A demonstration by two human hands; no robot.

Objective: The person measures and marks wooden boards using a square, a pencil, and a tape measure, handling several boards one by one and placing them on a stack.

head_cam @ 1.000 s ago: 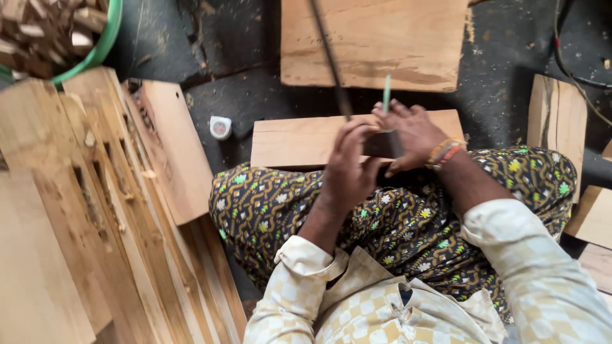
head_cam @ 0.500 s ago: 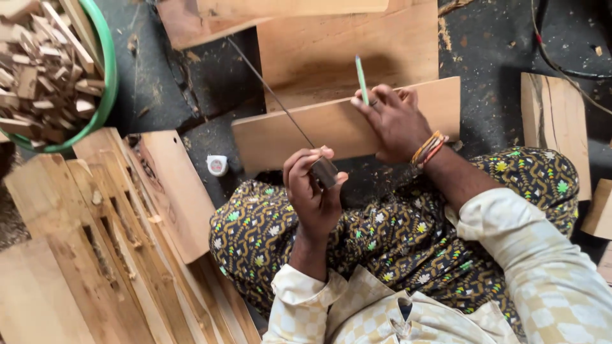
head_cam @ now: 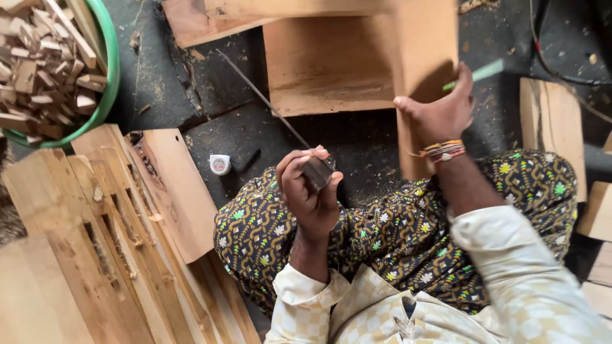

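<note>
Dark workshop floor, sawdust-strewn. Left hand clenched around dark block at end of thin metal blade, blade slanting up-left above floor. Right hand grasps upright wooden plank by its edge, green pencil between fingers. Plank likely stiff, fairly light; edge grip suits.
</note>
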